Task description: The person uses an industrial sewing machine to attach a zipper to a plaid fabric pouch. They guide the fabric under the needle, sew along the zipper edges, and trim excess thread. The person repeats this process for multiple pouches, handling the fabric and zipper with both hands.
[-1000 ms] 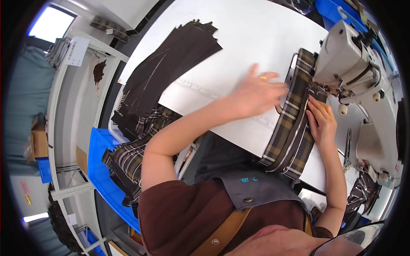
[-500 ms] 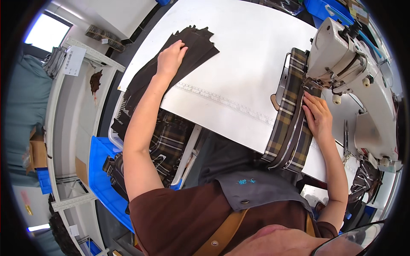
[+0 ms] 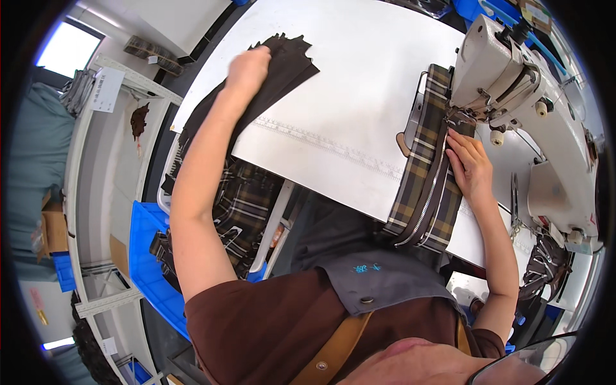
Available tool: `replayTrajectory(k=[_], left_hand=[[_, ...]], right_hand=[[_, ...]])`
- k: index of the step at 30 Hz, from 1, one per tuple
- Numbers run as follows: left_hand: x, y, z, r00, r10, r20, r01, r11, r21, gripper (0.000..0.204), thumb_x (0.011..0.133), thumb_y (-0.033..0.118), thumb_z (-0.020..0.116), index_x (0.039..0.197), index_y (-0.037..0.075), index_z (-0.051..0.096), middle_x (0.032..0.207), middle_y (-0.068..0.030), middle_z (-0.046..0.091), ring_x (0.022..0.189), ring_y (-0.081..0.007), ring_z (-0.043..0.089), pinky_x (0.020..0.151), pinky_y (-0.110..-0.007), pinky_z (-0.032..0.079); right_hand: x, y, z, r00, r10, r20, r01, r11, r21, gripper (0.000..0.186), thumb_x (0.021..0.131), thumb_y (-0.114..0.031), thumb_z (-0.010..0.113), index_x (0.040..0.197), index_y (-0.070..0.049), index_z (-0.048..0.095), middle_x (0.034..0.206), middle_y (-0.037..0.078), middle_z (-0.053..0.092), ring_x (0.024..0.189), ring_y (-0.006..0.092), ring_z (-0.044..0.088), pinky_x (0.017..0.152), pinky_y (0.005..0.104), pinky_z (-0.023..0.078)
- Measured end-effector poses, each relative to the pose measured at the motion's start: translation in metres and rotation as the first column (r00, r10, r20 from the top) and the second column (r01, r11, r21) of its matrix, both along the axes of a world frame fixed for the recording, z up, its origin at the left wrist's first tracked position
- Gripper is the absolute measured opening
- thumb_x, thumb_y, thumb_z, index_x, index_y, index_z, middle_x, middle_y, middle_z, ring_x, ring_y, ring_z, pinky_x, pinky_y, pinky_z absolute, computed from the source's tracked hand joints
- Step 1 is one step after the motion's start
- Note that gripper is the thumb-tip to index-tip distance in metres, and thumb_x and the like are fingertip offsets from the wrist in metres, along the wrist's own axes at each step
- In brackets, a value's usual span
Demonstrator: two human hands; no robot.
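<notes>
My left hand (image 3: 249, 72), slightly blurred, has curled fingers on the stack of dark brown fabric pieces (image 3: 285, 67) lying at the white table's left side, gripping near their jagged far end. My right hand (image 3: 470, 167) presses with fingers together on the plaid fabric piece (image 3: 407, 196) and its dark zipper tape with metal teeth (image 3: 427, 205). That piece runs under the white sewing machine (image 3: 489, 67) at its needle area. A printed ruler strip (image 3: 327, 147) crosses the tabletop between my hands.
A blue bin (image 3: 147, 269) and more plaid fabric (image 3: 250, 212) sit below the table's left edge. White shelving (image 3: 102, 295) stands at left. Metal scissors (image 3: 514, 199) lie beside the machine. A blue crate (image 3: 471, 8) is at the back right.
My left hand has moved from beside the plaid piece to the dark fabric at the far left and curled onto it. My right hand stays on the zippered piece.
</notes>
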State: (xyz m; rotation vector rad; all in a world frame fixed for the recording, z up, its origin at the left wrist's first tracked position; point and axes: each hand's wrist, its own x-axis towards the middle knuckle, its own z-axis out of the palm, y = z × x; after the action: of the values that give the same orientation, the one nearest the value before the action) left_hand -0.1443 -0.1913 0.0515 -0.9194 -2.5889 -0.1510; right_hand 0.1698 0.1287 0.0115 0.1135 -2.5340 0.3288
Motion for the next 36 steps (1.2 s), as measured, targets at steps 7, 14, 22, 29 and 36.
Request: replayTrajectory(k=[7, 14, 22, 29, 36], left_hand=[[0.154, 0.004, -0.029, 0.856, -0.516, 0.039, 0.508, 0.852, 0.124, 0.006, 0.079, 0.011, 0.065, 0.081, 0.005, 0.066, 0.106, -0.0091, 0.067, 0.104, -0.0273, 0.062, 0.093, -0.050, 0.042], [0.241, -0.008, 0.005, 0.736, -0.444, 0.511, 0.604, 0.772, -0.198, 0.057, 0.074, 0.006, 0.062, 0.129, 0.015, 0.050, 0.144, -0.0088, 0.037, 0.120, -0.0294, 0.048, 0.098, -0.060, 0.030], [0.204, -0.001, -0.047, 0.588, -0.780, 0.214, 0.795, 0.606, 0.026, 0.041, 0.077, 0.004, 0.057, 0.117, 0.014, 0.055, 0.135, -0.0054, 0.050, 0.121, -0.0198, 0.051, 0.107, -0.055, 0.015], [0.208, 0.081, -0.013, 0.664, -0.744, 0.069, 0.725, 0.664, 0.186, 0.033, 0.086, 0.008, 0.046, 0.113, 0.006, 0.064, 0.113, -0.0066, 0.064, 0.100, -0.0202, 0.062, 0.111, -0.047, 0.012], [0.164, 0.171, -0.039, 0.527, -0.848, -0.063, 0.849, 0.520, 0.101, 0.038, 0.079, 0.011, 0.055, 0.117, 0.009, 0.060, 0.120, -0.0011, 0.059, 0.106, -0.0192, 0.057, 0.103, -0.050, 0.027]], right_hand=[[-0.001, 0.005, -0.005, 1.000, -0.011, -0.009, 0.011, 0.999, 0.033, 0.018, 0.079, -0.010, 0.067, 0.095, -0.002, 0.067, 0.107, 0.006, 0.066, 0.093, 0.0231, 0.061, 0.079, 0.0320, 0.051], [0.000, 0.006, -0.007, 1.000, -0.007, -0.025, 0.008, 1.000, 0.028, 0.021, 0.077, -0.014, 0.069, 0.095, -0.003, 0.067, 0.107, 0.005, 0.066, 0.090, 0.0228, 0.061, 0.077, 0.0324, 0.051], [0.000, 0.006, -0.006, 0.999, -0.013, -0.046, 0.015, 0.999, 0.029, 0.021, 0.075, -0.014, 0.070, 0.094, -0.003, 0.067, 0.105, 0.004, 0.066, 0.093, 0.0229, 0.060, 0.078, 0.0334, 0.051], [0.002, 0.008, -0.007, 0.999, -0.042, -0.024, 0.043, 0.999, 0.019, 0.021, 0.077, -0.016, 0.069, 0.094, -0.004, 0.067, 0.106, 0.004, 0.065, 0.095, 0.0227, 0.060, 0.081, 0.0336, 0.050], [-0.001, 0.005, -0.006, 0.999, -0.038, 0.000, 0.038, 0.998, 0.040, 0.020, 0.080, -0.020, 0.067, 0.094, -0.005, 0.066, 0.106, 0.003, 0.065, 0.096, 0.0219, 0.060, 0.082, 0.0330, 0.050]])
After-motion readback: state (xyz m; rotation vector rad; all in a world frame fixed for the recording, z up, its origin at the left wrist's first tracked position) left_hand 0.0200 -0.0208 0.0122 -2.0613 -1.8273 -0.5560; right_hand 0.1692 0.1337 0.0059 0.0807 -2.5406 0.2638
